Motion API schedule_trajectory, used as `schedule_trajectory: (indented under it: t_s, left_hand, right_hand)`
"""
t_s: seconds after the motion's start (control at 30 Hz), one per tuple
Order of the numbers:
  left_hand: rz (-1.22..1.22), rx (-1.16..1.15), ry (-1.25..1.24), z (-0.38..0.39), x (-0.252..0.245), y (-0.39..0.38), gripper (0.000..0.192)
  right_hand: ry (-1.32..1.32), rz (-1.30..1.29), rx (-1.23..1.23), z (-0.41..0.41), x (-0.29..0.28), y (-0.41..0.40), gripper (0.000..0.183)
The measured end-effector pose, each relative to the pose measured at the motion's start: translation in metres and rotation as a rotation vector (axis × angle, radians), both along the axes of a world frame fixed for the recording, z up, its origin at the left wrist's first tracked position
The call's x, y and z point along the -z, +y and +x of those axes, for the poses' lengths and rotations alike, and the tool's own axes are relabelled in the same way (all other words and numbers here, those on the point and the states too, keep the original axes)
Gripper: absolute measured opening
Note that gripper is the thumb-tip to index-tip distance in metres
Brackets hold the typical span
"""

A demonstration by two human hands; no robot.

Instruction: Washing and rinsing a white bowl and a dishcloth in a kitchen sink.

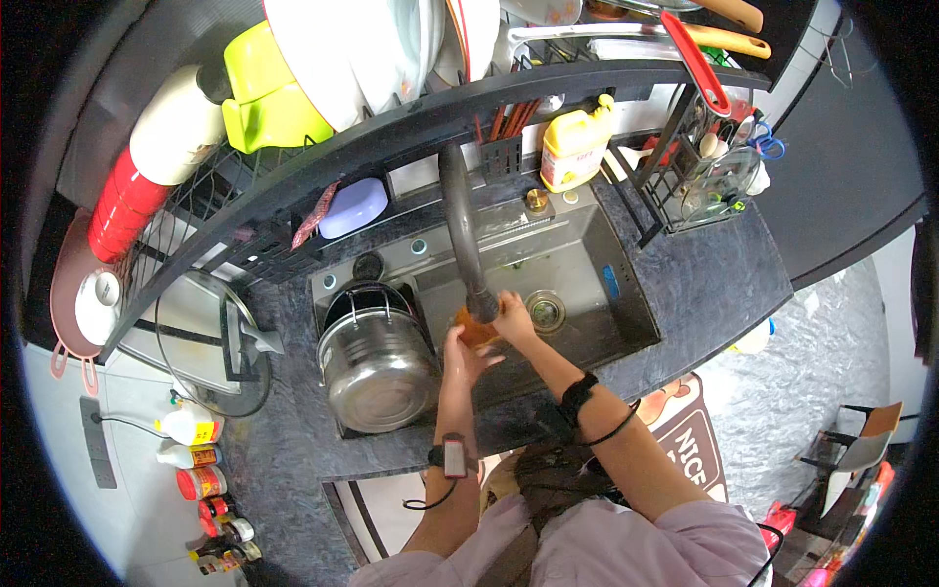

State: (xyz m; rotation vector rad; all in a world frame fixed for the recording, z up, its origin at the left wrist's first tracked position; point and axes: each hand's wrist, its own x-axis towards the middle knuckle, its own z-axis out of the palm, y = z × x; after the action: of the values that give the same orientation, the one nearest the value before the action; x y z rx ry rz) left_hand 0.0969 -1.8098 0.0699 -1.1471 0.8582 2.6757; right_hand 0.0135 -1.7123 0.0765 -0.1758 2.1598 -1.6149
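An orange item (pixel 475 332), perhaps a bowl, is in the sink basin (pixel 587 253), right below the head of the dark pull-down faucet (pixel 462 235). The faucet head covers part of it, so its exact shape is unclear. My left hand (pixel 468 361) holds its near left side, thumb up along the edge and fingers spread underneath. At the right edge are the curled fingers of my right hand (pixel 515 320), close beside the faucet head. To the right of that hand lies the round sink drain (pixel 546 312).
A large steel pot (pixel 378 374) lies tilted at the sink's left. A black dish rack (pixel 352 136) spans overhead with plates (pixel 359 59). Behind the sink stand a yellow detergent jug (pixel 576 150) and a lilac box (pixel 354 208). Several condiment bottles (pixel 199 483) line the left wall.
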Motion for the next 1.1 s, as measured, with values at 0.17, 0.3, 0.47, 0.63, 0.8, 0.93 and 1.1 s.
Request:
schedule_trajectory:
  t_s: [0.17, 0.3, 0.47, 0.63, 0.8, 0.93, 1.1]
  left_hand:
    - [0.114, -0.067, 0.182, -0.001, -0.006, 0.001, 0.07]
    - [0.025, -0.109, 0.199, 0.015, 0.036, -0.004, 0.068]
    - [-0.009, -0.096, 0.213, 0.023, 0.045, 0.006, 0.066]
    - [-0.049, -0.073, 0.224, 0.019, 0.043, 0.011, 0.064]
    - [-0.095, -0.043, 0.21, 0.026, 0.041, 0.01, 0.062]
    - [-0.118, -0.003, 0.191, 0.03, 0.04, 0.015, 0.061]
    - [-0.179, 0.042, 0.183, 0.03, 0.038, 0.019, 0.059]
  right_hand:
    - [0.818, 0.059, -0.373, 0.022, -0.008, -0.004, 0.04]
    - [0.89, 0.149, -0.488, 0.04, -0.025, -0.003, 0.028]
    - [0.98, 0.116, -0.455, 0.042, -0.032, 0.002, 0.022]
    - [1.016, 0.151, -0.424, 0.046, -0.031, 0.0, 0.019]
    - [1.125, 0.174, -0.345, 0.05, -0.029, -0.008, 0.015]
    - [1.226, 0.143, -0.271, 0.046, -0.027, -0.012, 0.014]
    - [1.158, 0.389, -0.343, 0.039, -0.017, -0.015, 0.014]
